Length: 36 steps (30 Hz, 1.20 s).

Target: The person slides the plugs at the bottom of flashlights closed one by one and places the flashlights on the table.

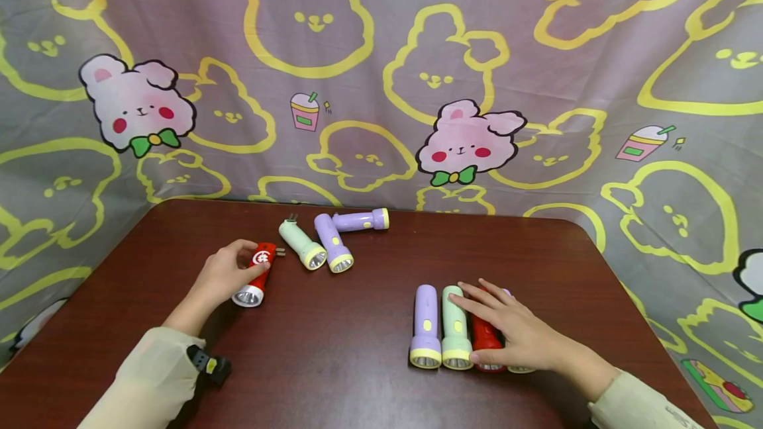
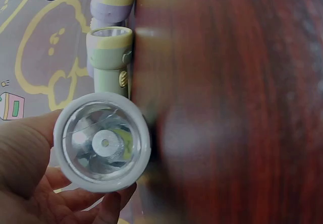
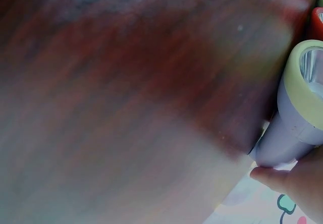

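At the left of the table, my left hand grips a red flashlight with a white head and prongs at its far end. The left wrist view shows its round lens facing the camera, thumb to one side and fingers behind. My right hand spreads its fairly straight fingers over a row at right. That row has a purple flashlight, a green flashlight, a red flashlight partly under the hand, and another purple flashlight mostly hidden in the head view, beside a fingertip.
Farther back lie a green flashlight with prongs out, a purple flashlight angled beside it, and another purple flashlight on its side. A patterned curtain hangs behind the brown table.
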Each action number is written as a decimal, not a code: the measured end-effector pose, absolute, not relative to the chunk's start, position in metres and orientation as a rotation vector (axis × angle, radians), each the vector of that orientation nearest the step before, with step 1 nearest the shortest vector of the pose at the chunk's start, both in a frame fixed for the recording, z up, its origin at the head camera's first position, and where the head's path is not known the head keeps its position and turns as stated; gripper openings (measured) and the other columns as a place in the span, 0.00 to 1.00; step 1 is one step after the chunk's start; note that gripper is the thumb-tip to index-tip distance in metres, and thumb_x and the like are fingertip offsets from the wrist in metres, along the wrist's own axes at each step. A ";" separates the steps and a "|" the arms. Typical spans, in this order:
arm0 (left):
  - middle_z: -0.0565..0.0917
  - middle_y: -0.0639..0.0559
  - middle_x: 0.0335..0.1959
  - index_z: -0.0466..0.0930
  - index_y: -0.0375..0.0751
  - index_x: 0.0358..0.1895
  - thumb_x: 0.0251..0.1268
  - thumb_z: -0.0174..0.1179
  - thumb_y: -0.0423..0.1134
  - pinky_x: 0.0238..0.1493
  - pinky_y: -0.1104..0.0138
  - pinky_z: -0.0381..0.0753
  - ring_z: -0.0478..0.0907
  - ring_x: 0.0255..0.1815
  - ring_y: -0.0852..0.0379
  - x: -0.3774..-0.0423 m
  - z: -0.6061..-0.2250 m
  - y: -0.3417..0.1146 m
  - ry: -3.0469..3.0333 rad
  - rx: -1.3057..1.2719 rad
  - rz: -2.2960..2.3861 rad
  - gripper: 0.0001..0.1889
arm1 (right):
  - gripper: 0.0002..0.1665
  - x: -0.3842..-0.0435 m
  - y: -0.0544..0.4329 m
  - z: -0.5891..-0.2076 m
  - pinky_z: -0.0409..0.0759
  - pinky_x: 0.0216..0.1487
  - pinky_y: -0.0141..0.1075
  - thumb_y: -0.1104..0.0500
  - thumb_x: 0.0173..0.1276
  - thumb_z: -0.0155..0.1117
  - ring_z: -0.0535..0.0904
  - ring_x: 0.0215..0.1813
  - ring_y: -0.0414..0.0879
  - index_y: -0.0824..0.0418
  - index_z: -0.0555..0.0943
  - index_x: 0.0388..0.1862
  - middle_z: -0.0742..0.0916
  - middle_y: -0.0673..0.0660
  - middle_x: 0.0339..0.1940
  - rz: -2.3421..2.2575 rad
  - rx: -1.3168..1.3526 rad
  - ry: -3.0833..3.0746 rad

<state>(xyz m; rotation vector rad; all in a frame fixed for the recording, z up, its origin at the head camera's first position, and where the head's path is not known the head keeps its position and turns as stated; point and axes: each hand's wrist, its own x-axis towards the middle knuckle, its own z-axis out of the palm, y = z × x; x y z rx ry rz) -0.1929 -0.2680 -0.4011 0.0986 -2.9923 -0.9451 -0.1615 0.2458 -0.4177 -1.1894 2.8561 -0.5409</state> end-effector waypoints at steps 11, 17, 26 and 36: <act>0.81 0.28 0.52 0.68 0.27 0.64 0.63 0.66 0.47 0.44 0.52 0.79 0.80 0.46 0.39 -0.197 -0.404 -0.265 -3.040 0.098 -0.927 0.34 | 0.51 -0.162 0.247 -0.418 0.63 0.60 0.75 0.30 0.57 0.67 0.61 0.73 0.71 0.42 0.63 0.77 0.70 0.57 0.76 -0.535 -1.209 2.862; 0.80 0.28 0.51 0.66 0.27 0.65 0.61 0.68 0.47 0.41 0.54 0.80 0.79 0.44 0.40 -0.199 -0.401 -0.267 -3.067 0.123 -0.947 0.36 | 0.51 -0.162 0.247 -0.419 0.64 0.60 0.75 0.30 0.57 0.67 0.61 0.73 0.71 0.43 0.63 0.77 0.70 0.57 0.76 -0.528 -1.230 2.865; 0.81 0.32 0.44 0.66 0.29 0.66 0.60 0.68 0.46 0.33 0.63 0.75 0.78 0.38 0.44 -0.197 -0.400 -0.267 -3.078 0.118 -0.975 0.36 | 0.51 -0.162 0.247 -0.419 0.63 0.60 0.75 0.30 0.57 0.67 0.62 0.73 0.72 0.43 0.63 0.77 0.69 0.57 0.76 -0.531 -1.240 2.865; 0.81 0.31 0.46 0.63 0.28 0.68 0.59 0.69 0.43 0.36 0.63 0.74 0.78 0.41 0.43 -0.192 -0.397 -0.260 -3.016 0.070 -1.037 0.38 | 0.51 -0.162 0.246 -0.419 0.63 0.62 0.74 0.31 0.57 0.68 0.59 0.75 0.69 0.42 0.63 0.77 0.69 0.57 0.77 -0.557 -1.179 2.843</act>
